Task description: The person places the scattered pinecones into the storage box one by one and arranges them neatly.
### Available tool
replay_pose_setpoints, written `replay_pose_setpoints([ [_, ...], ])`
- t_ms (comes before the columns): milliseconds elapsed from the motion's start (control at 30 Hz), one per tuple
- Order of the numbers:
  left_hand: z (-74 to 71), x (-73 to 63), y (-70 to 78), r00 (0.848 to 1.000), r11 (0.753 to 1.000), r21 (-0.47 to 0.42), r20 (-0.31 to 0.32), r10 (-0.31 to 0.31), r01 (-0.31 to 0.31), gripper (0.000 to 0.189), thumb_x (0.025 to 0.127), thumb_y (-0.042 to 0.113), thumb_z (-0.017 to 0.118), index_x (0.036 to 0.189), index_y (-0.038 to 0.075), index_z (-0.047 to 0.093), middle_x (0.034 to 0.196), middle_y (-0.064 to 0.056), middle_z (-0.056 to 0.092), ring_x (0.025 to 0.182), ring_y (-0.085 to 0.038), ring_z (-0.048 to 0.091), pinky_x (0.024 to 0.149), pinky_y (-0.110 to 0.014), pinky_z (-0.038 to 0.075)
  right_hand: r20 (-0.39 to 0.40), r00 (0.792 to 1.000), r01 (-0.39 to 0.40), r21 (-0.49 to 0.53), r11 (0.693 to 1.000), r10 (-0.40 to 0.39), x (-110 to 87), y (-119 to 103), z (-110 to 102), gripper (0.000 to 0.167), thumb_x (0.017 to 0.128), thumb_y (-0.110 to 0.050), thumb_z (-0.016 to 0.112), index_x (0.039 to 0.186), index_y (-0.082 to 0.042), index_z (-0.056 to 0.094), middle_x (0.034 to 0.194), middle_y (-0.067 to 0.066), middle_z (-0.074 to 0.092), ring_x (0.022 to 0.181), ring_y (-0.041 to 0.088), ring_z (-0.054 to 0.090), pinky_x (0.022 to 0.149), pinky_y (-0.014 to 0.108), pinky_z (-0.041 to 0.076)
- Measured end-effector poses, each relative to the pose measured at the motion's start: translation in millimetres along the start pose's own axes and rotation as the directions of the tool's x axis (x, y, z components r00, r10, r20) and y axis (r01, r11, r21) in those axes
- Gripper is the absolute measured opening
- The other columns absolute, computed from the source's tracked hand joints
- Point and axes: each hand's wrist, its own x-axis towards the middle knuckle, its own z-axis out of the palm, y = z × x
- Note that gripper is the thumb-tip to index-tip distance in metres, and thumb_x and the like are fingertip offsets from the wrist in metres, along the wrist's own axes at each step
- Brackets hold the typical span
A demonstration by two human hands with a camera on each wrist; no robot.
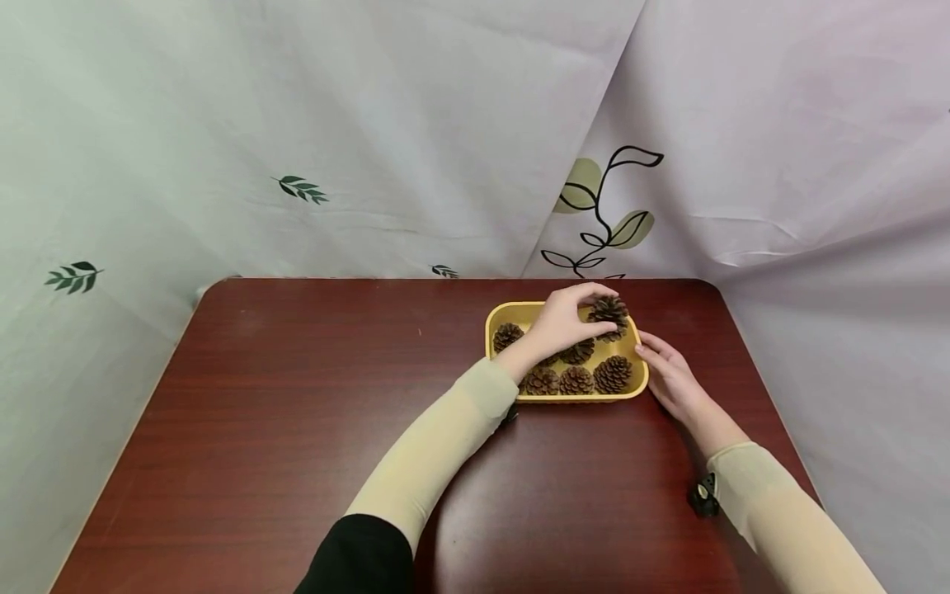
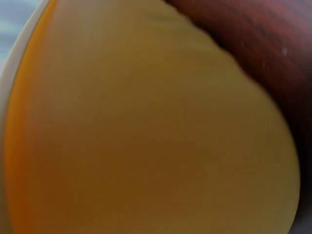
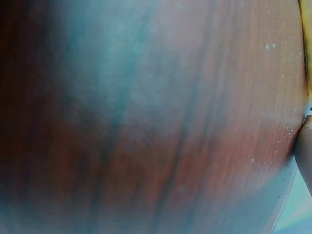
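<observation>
A yellow plastic basket [image 1: 567, 398] sits at the back right of the table, with several brown pine cones [image 1: 613, 374] inside. Over its far right part, my left hand [image 1: 562, 320] grips one pine cone [image 1: 610, 312] between thumb and fingers. My right hand [image 1: 671, 378] holds the basket's right end, its thumb at the rim. In the left wrist view the basket wall [image 2: 156, 117] fills most of the picture, blurred, and the left hand is out of sight. Only a bit of a right finger [image 3: 305, 151] shows in the right wrist view, beside the basket's yellow edge [image 3: 308, 44].
The dark red-brown wooden table [image 1: 297, 429] stretches left and toward the front. A pale cloth [image 1: 371, 124] with leaf prints hangs behind it and along the sides. A small black device [image 1: 703, 497] is strapped at the right wrist.
</observation>
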Motion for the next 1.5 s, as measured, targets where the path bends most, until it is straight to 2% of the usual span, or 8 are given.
replay_pose_setpoints([
  [267,19.0,1.3,-3.5,0.998,0.996,0.064,0.004,-0.055,0.055,0.045,0.093,0.023,0.085,0.135,0.014,0.071,0.137,-0.002,0.073,0.131,-0.018,0.067,0.113,-0.021,0.051,0.018,1.000,-0.004,-0.001,1.000,0.004,1.0,1,0,0.033,0.113,-0.006,0.043,0.121,-0.026,0.068,0.117,-0.015,0.073,0.108,-0.003,0.067,0.092,0.014,0.057],
  [500,25.6,3.6,-6.7,0.994,0.989,0.104,0.018,-0.109,0.107,0.047,0.092,0.024,0.086,0.136,0.016,0.070,0.139,-0.003,0.072,0.129,-0.021,0.069,0.109,-0.020,0.054,0.025,1.000,0.001,0.010,1.000,-0.001,1.2,1,-1,0.033,0.113,-0.005,0.043,0.122,-0.025,0.068,0.118,-0.014,0.074,0.109,-0.002,0.068,0.092,0.015,0.057],
  [633,28.1,4.9,-8.4,0.991,0.980,0.152,0.020,-0.130,0.125,0.048,0.092,0.026,0.086,0.136,0.019,0.070,0.138,0.000,0.073,0.127,-0.018,0.070,0.107,-0.021,0.055,0.035,0.999,0.014,0.018,1.000,-0.015,1.6,1,0,0.034,0.113,-0.004,0.043,0.122,-0.024,0.068,0.119,-0.014,0.074,0.109,-0.002,0.068,0.093,0.015,0.057],
  [833,31.8,6.3,-9.5,0.992,0.960,0.255,0.026,-0.124,0.113,0.048,0.092,0.031,0.085,0.137,0.023,0.068,0.136,0.003,0.073,0.123,-0.014,0.070,0.104,-0.026,0.056,0.044,0.999,0.028,0.035,0.999,-0.030,1.7,2,0,0.035,0.113,-0.003,0.043,0.122,-0.024,0.070,0.117,-0.013,0.074,0.107,-0.001,0.068,0.092,0.015,0.057],
  [1000,33.6,5.7,-7.4,0.991,0.939,0.329,0.050,-0.126,0.103,0.048,0.094,0.034,0.083,0.138,0.025,0.067,0.138,0.006,0.072,0.127,-0.013,0.069,0.106,-0.029,0.056,0.060,0.997,0.044,0.049,0.998,-0.047,1.8,3,0,0.037,0.113,-0.002,0.041,0.122,-0.022,0.070,0.117,-0.011,0.075,0.108,0.000,0.069,0.092,0.015,0.057],
  [1100,33.7,4.9,-5.8,0.988,0.925,0.367,0.080,-0.135,0.096,0.046,0.095,0.035,0.082,0.137,0.027,0.067,0.138,0.008,0.072,0.129,-0.012,0.067,0.108,-0.028,0.055,0.062,0.997,0.043,0.052,0.998,-0.046,1.3,3,0,0.036,0.113,-0.002,0.041,0.122,-0.022,0.070,0.117,-0.011,0.075,0.107,0.001,0.069,0.092,0.016,0.057],
  [1300,33.7,3.9,-4.6,0.978,0.894,0.447,0.162,-0.128,0.043,0.046,0.097,0.034,0.081,0.140,0.025,0.067,0.141,0.010,0.070,0.131,-0.007,0.065,0.110,-0.021,0.052,0.056,0.998,0.032,0.041,0.999,-0.035,-0.2,2,0,0.034,0.113,-0.004,0.042,0.122,-0.022,0.069,0.117,-0.011,0.075,0.107,0.000,0.069,0.091,0.016,0.058],
  [1500,34.1,4.8,-5.9,0.973,0.884,0.467,0.187,-0.133,0.031,0.049,0.097,0.034,0.080,0.143,0.025,0.065,0.143,0.010,0.068,0.132,-0.008,0.064,0.110,-0.022,0.053,0.058,0.997,0.044,0.048,0.998,-0.047,0.9,3,0,0.034,0.112,-0.003,0.042,0.123,-0.021,0.069,0.117,-0.011,0.075,0.107,0.000,0.069,0.092,0.016,0.058],
])
